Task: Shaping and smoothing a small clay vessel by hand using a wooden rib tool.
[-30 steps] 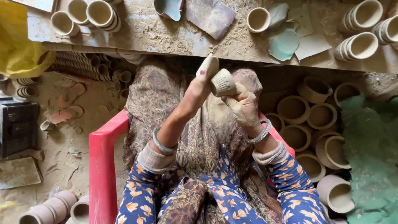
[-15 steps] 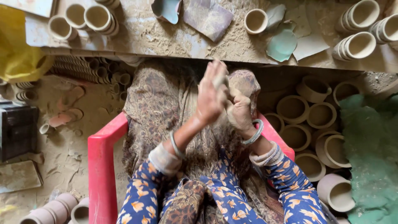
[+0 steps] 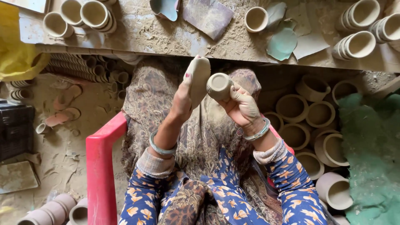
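Now, right hand (image 3: pixel 243 106): my fingers are curled tight round a small unfired grey clay cup (image 3: pixel 219 86); its flat base faces up at me; I hold it out over my lap, just below the bench edge
Left hand (image 3: pixel 192 85): flat and open, fingers together and dusted with clay; it grips nothing; the palm stands just beside the cup's side, whether touching I cannot tell
Wrists: a pale green bangle (image 3: pixel 161 148) on the left; a silvery one (image 3: pixel 259 132) on the right
Seat: a red plastic chair (image 3: pixel 100 166) under a patterned brown cloth (image 3: pixel 150 100)
Bench: a dusty wooden worktop (image 3: pixel 137 31); stacked clay cups (image 3: pixel 93 13) and one single cup (image 3: pixel 256 18) stand on it
Floor at right: wide clay bowls (image 3: pixel 310 125) near my right arm
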